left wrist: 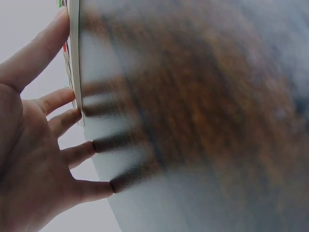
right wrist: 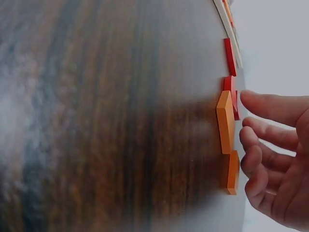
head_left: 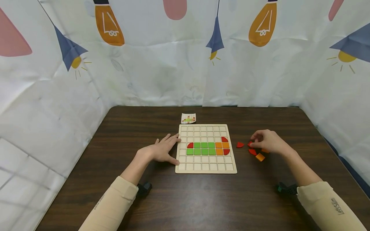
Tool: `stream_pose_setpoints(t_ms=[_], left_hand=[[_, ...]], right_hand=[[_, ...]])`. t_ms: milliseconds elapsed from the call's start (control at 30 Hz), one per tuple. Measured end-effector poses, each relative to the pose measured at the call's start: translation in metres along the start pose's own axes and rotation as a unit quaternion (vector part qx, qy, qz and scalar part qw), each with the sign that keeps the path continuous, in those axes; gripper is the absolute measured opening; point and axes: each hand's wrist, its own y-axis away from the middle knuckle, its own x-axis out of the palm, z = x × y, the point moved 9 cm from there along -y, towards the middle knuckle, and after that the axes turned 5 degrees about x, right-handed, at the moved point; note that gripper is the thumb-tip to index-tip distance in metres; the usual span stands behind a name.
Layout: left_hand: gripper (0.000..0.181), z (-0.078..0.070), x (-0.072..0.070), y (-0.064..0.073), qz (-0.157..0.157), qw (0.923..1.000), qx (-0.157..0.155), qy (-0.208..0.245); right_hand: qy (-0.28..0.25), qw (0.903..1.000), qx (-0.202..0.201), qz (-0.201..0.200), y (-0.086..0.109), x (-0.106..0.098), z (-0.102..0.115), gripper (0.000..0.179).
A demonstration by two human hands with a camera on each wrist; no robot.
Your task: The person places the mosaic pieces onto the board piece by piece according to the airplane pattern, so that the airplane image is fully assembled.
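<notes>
Thirteen tiles set in the board, five loose

The left hand, fingers spread, holding nothing, touches the board's left edge. The set tiles, mostly green, band its middle; a card lies beyond. At right, three red tiles and two orange tiles are unplaced; the right hand curls over one, grip unclear.

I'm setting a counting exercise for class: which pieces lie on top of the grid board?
The grid board carries seven green squares, three orange squares and three red quarter-circle pieces. The surface beneath them is covered and cannot be seen.
</notes>
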Motion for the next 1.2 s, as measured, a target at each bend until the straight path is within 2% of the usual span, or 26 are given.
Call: stream_pose_setpoints(t_ms=[133,300,433,567,800,1000,1200], left_hand=[[0.096,-0.0002,-0.0007,0.0004,0.0,1.0,0.0,-0.001],[0.095,-0.0005,-0.0012,0.0,-0.002,1.0,0.002,0.002],[0.095,-0.0002,-0.0003,-0.0013,-0.002,1.0,0.004,0.002],[0.094,-0.0002,0.0006,-0.0011,0.001,1.0,0.004,0.001],[0.095,-0.0002,0.0004,0.0002,0.001,1.0,0.002,0.003],[0.095,-0.0007,0.0004,0.0019,0.001,1.0,0.001,0.0],[0.095,0.0003,0.0004,0.001,0.003,1.0,0.001,-0.004]], right_hand=[[0.0,1.0,0.004,0.007,-0.0026,0.0035,-0.0016,0.029],[0.015,0.9996,-0.024,-0.002,-0.0043,0.0043,0.0016,0.021],[0.021,0.9986,-0.044,-0.018,-0.0042,0.0019,0.0044,0.026],[0.027,0.9988,-0.027,-0.029,-0.0048,0.0,0.0031,0.029],[0.026,0.9993,0.017,-0.02,-0.0058,0.0014,-0.001,0.032],[0.033,0.9992,-0.006,-0.021,-0.0063,0.0043,0.0038,0.022],[0.045,0.9987,-0.007,-0.024,-0.0064,0.0023,0.006,0.027]])
